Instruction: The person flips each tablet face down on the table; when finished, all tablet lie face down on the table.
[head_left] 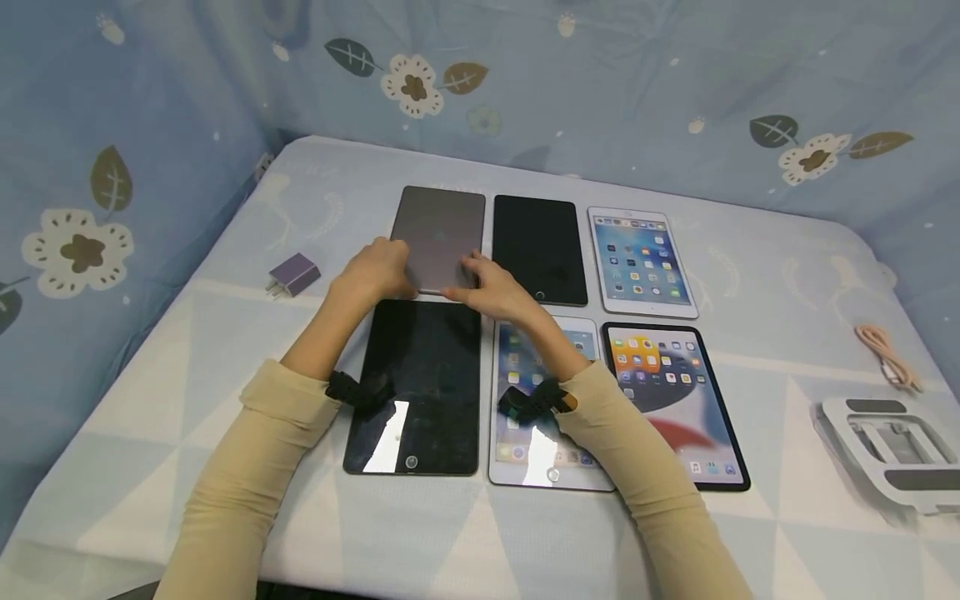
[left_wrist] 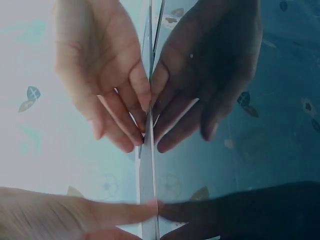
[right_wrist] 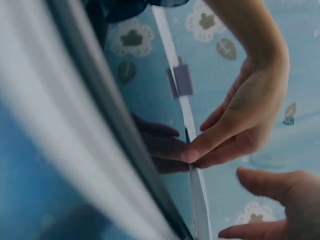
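Observation:
A grey tablet (head_left: 438,237) lies back side up at the far left of a group of tablets. At its lower left corner is my left hand (head_left: 377,268), fingers bent down along the side and thumb at the near edge. My right hand (head_left: 491,287) is at the lower right corner, thumb and forefinger spread apart. Below the grey tablet lies a black tablet (head_left: 427,379) with a home button. In the left wrist view a straight finger (left_wrist: 120,212) meets the tablet edge. The right wrist view shows the left thumb (right_wrist: 200,146) at an edge.
A black tablet (head_left: 536,250) and a white tablet (head_left: 641,260) lie to the right. Nearer are another white tablet (head_left: 517,454) and a black-rimmed tablet (head_left: 682,392), screens lit. A purple charger (head_left: 294,275) sits left; a coiled cable (head_left: 885,354) and white stand (head_left: 892,450) lie right.

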